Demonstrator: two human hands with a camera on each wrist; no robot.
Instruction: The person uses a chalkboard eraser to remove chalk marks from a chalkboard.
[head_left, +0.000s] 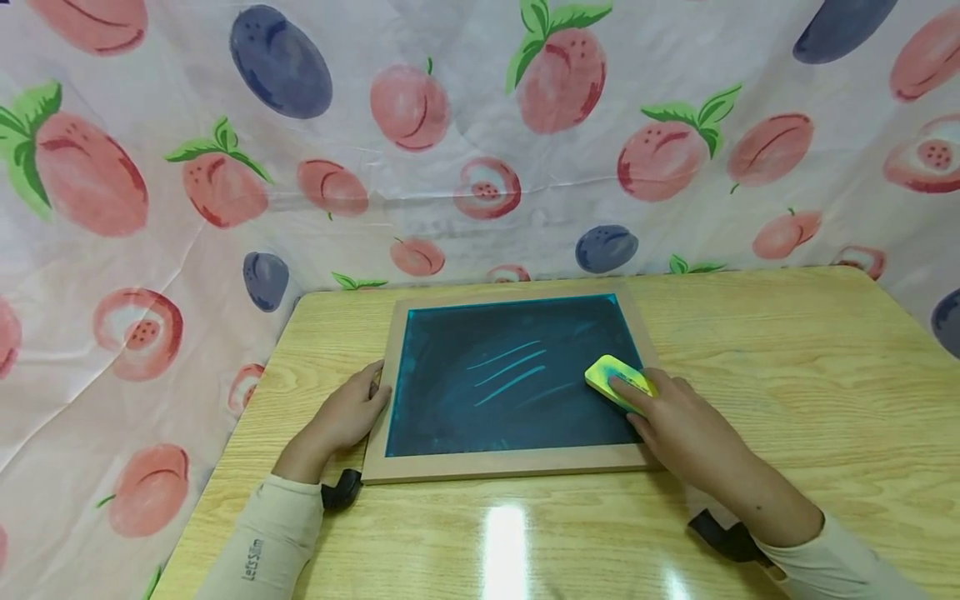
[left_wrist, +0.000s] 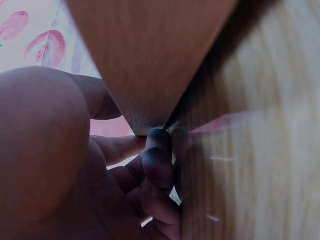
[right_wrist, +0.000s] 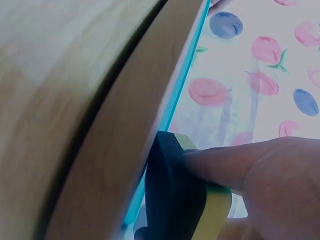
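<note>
A small framed blackboard [head_left: 450, 421] lies flat on the table, with several pale blue chalk strokes and a fainter smear on its dark surface. My left hand [head_left: 347, 410] holds the board's left side, thumb along the wooden frame [left_wrist: 150, 55] and the other fingers bent at its edge. In the left wrist view bluish smudges show on a fingertip [left_wrist: 159, 137]. Near the board's right side, my right hand [head_left: 686, 425] grips a yellow chalkboard eraser [head_left: 617, 372] marked with blue-green. The eraser's dark felt side [right_wrist: 175, 195] faces the board, close to the frame in the right wrist view.
A light wood-grain table [head_left: 810, 375] extends on both sides of the board. Behind it and at the left hangs a fruit-printed cloth [head_left: 465, 83]. Black straps [head_left: 723, 537] sit by both wrists, and light glares near the front.
</note>
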